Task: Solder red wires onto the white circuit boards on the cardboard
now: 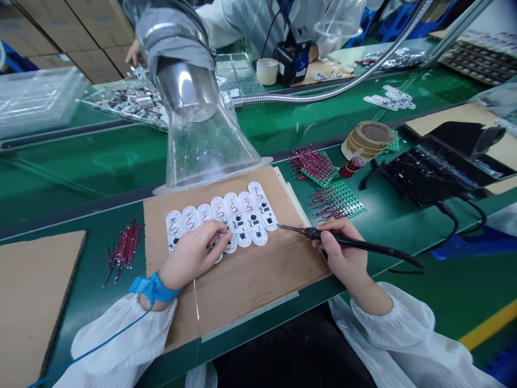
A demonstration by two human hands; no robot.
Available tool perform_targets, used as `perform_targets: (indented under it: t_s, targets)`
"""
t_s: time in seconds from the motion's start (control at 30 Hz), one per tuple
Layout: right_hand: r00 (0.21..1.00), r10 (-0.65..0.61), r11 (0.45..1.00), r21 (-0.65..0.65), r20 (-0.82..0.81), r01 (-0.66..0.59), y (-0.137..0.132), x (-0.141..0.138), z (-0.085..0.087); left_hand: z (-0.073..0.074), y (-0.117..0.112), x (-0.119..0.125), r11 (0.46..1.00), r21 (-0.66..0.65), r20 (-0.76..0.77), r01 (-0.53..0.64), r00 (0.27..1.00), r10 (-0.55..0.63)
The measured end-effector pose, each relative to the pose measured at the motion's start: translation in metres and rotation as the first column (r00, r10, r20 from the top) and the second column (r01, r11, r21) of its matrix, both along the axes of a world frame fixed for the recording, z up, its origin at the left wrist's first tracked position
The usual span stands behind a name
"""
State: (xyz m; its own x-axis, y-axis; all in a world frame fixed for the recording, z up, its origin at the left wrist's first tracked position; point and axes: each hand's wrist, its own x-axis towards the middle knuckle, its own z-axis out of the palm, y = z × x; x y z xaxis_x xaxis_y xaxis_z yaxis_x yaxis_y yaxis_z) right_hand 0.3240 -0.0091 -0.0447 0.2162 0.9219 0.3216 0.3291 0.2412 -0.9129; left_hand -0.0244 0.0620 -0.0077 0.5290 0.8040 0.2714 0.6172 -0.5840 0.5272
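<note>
Holding a black soldering iron (369,246), the right hand (345,253) is pointing the tip at the near end of the last of the white strips (263,207); the left hand (197,252) is curling over others, and I cannot tell if it is pinching anything; the strips are lying on brown cardboard (258,275); behind, a clear hood (205,148) is opening downward; farther off, another person (250,27) is wearing white.

Loose white sleeves (420,331) end in gathered cuffs (395,303); dark cloth (291,350) covers the lap. The left wristband (163,291) is blue; so is its cord (99,346).
</note>
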Motion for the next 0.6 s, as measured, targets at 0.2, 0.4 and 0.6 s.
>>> perform_targets:
  t_s: [0.2, 0.4, 0.6]
  targets:
    - [1.0, 0.021, 1.0, 0.02, -0.006, -0.021, -0.0002, 0.0008, -0.0029, 0.0002, -0.0002, 0.0009, 1.0, 0.025, -0.002, 0.009, 1.0, -0.009]
    - [1.0, 0.023, 0.999, 0.024, 0.005, -0.023, -0.0007, 0.0002, -0.0013, -0.0011, 0.0016, 0.0021, 0.999, 0.037, -0.02, 0.026, 0.999, -0.026]
    - [0.999, 0.05, 0.999, 0.021, 0.005, -0.05, 0.0007, -0.0008, -0.0004, -0.002, 0.0018, 0.0012, 0.997, 0.071, -0.011, 0.031, 0.999, -0.03]
